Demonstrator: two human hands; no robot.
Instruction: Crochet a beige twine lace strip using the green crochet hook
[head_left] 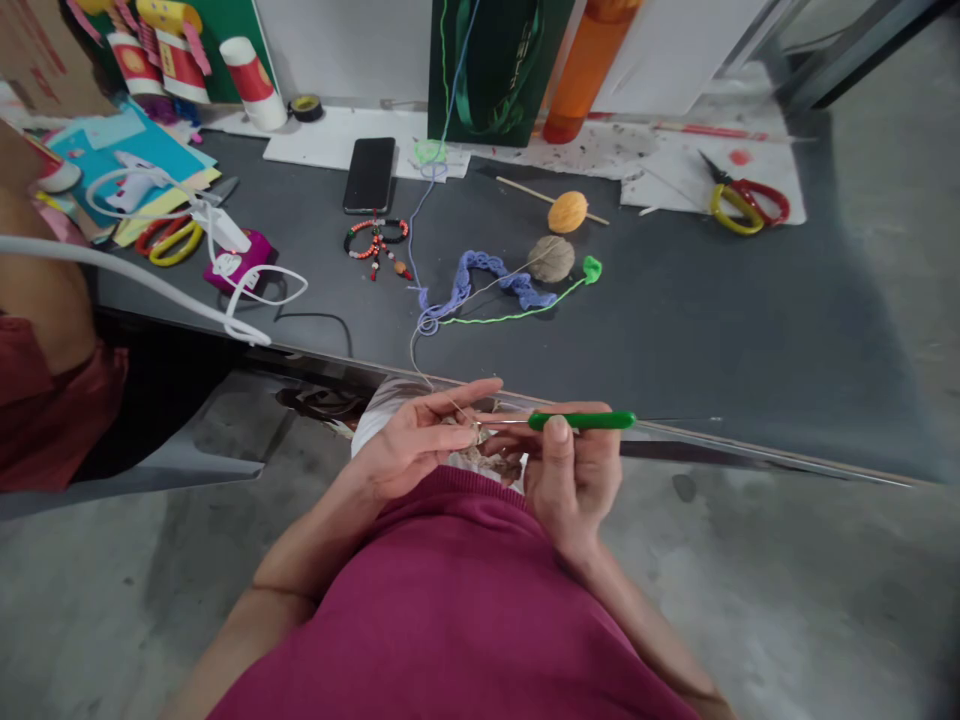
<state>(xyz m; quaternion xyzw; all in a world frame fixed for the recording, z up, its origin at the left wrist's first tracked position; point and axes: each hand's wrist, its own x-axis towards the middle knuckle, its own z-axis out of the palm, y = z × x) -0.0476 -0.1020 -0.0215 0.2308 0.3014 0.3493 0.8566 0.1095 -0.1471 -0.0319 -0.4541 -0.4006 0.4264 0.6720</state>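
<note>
My right hand [574, 475] is closed around the green handle of a crochet hook [581, 421], whose thin metal shaft points left. Opposite it, my left hand [412, 440] pinches a small beige crochet piece [487, 458] between thumb and fingers, close to the hook's tip. The lower part of the piece hangs between the hands, partly hidden by fingers. A thin beige strand runs over my left fingers up to a beige yarn ball [551, 259] on the table. Nearby lie a blue-purple crocheted strip [480, 275] and a light green yarn strand [517, 318].
On the dark table [712, 330] are a black phone [370, 175], a beaded bracelet [377, 243], an orange yarn ball [568, 212] by a stick, and scissors [742, 205]. White cables [225, 235] cross the left side, where another person's arm [45, 260] shows. A dark green bag [491, 70] stands behind.
</note>
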